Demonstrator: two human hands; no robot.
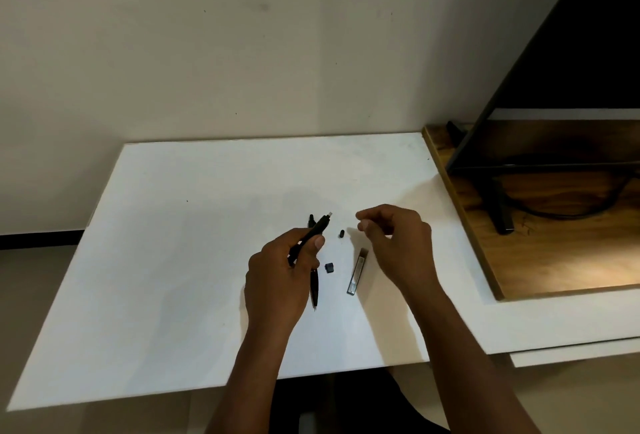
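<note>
Your left hand [280, 271] gripped a black mechanical pencil [320, 225], eraser end tilted up and away. A second pencil [314, 286] lay flat on the white table [156, 260], partly under that hand. The lead case [356, 272] lay just right of it, with a square cap [330, 267] between them. Your right hand [394, 243] hovered over the case, thumb and forefinger pinched. I couldn't tell if they held anything. A small black cap [341, 233] lay between the hands.

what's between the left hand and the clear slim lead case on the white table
Head view: a small dark square cap and a second black pencil, lying flat between them.
</note>
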